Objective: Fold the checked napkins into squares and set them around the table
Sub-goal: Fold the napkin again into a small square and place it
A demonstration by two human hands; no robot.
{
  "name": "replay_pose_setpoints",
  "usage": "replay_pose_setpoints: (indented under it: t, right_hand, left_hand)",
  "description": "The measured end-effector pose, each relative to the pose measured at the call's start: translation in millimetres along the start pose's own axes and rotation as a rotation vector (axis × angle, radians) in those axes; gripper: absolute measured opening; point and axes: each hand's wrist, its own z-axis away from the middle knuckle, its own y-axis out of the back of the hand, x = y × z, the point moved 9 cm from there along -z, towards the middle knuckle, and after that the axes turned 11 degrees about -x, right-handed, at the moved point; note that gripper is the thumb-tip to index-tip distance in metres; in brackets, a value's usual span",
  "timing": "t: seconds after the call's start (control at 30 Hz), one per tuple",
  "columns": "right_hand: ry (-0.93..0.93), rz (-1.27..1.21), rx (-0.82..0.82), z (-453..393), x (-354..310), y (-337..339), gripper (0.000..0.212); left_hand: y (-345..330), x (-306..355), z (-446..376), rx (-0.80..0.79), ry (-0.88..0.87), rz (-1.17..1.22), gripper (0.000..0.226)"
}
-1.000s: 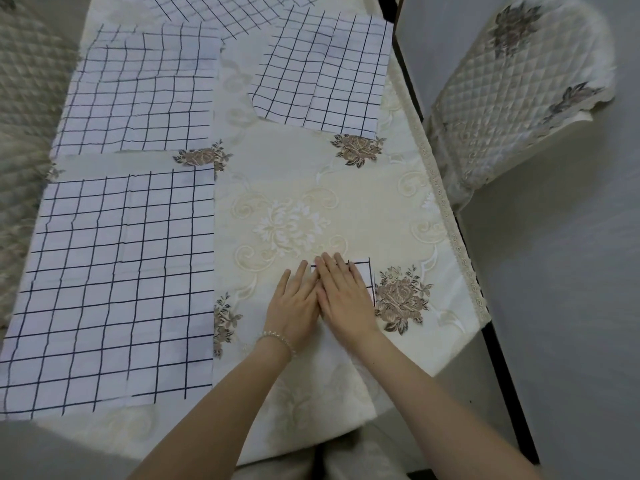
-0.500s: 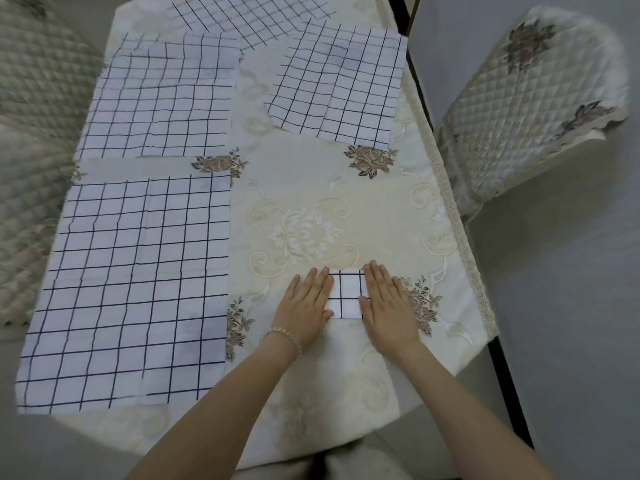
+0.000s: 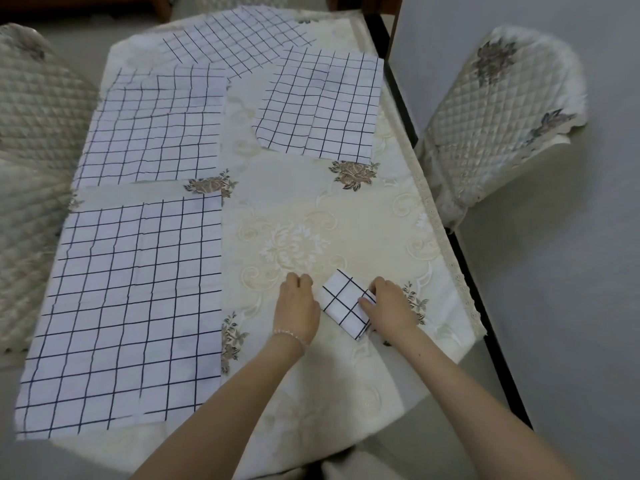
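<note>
A small folded checked napkin (image 3: pixel 346 301) lies turned at an angle on the cream tablecloth (image 3: pixel 311 202), near the table's front right. My right hand (image 3: pixel 389 308) grips its right edge, fingers curled over the cloth. My left hand (image 3: pixel 298 303) sits just left of the napkin with fingers curled under, touching or nearly touching its left edge. Three unfolded checked napkins lie flat: a large one at front left (image 3: pixel 128 313), one behind it (image 3: pixel 156 129), and one at back right (image 3: pixel 322 105). A further one (image 3: pixel 235 39) lies at the far end.
Quilted chair backs stand at the right (image 3: pixel 502 109) and along the left (image 3: pixel 31 140). The table's right edge has a lace trim (image 3: pixel 446 244) beside a dark frame. Grey floor lies to the right.
My hands slid apart off the folded napkin, then curled. The right hand took hold of the napkin's right edge and the napkin turned at an angle. The view shifted.
</note>
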Motion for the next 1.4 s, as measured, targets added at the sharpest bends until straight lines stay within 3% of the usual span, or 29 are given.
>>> replay_pose_setpoints:
  t: [0.1,0.2,0.4,0.73,0.8,0.87,0.93,1.0,1.1,1.3,1.4]
  right_hand:
    - [-0.065,-0.144,0.034,4,16,1,0.019]
    - [-0.090,-0.184,0.090,4,26,7,0.021]
    - [-0.111,-0.195,0.210,-6,47,40,0.022]
    - [-0.230,-0.123,0.384,-32,85,96,0.027]
    - [-0.214,-0.002,0.520,-23,78,109,0.030]
    - [-0.062,0.113,0.559,-21,60,108,0.042]
    - [0.143,0.237,0.446,-32,43,88,0.054]
    - [0.197,0.324,0.313,-43,43,65,0.059]
    - [0.136,0.331,0.214,-50,57,47,0.062]
    - [0.122,0.296,0.170,-51,59,45,0.064]
    - [0.122,0.290,0.128,-49,56,51,0.069]
  left_hand:
    - [-24,-13,4,-0.147,0.298,0.458,0.015]
    - [-41,-2,0,-0.231,0.388,0.611,0.015]
    - [-43,38,-36,-0.232,0.335,0.606,0.016]
    - [-40,102,-104,-0.257,0.143,0.545,0.043]
    - [-36,109,-108,-0.210,0.034,0.368,0.042]
    - [-34,123,-104,-0.115,-0.171,-0.015,0.046]
    - [-48,134,-99,-0.059,-0.330,-0.352,0.054]
    - [-65,130,-97,-0.098,-0.335,-0.539,0.059]
    - [-80,117,-98,-0.178,-0.294,-0.612,0.063]
    - [-86,119,-101,-0.274,-0.276,-0.694,0.064]
    - [-77,122,-101,-0.315,-0.285,-0.636,0.063]
